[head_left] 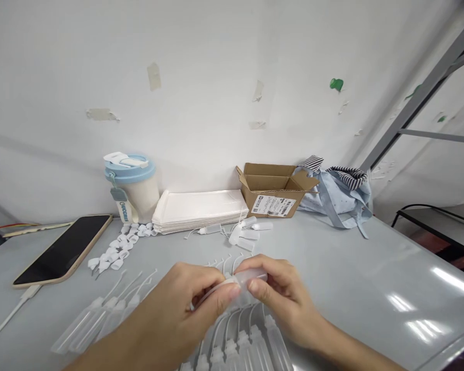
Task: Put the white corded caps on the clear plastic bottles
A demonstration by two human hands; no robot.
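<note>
A small translucent plastic squeeze bottle (253,276) lies nearly level between my two hands. My right hand (284,294) is closed around its body, thumb and fingers on either side. At its cap end my left hand (191,299) pinches the white cap, and a thin strip or tube runs back under the fingers. Rows of similar bottles with thin curved tubes (251,342) lie on the table below my hands, partly hidden by them. More such bottles (87,324) lie left of my left forearm. Several loose ones (247,234) are farther back.
On the grey table (332,288) stand a cup with a blue lid (139,190), a stack of white trays or envelopes (201,206) and an open cardboard box (272,198). A light-blue cloth bag (338,198), a phone (64,252) and small white loops (116,250) lie around.
</note>
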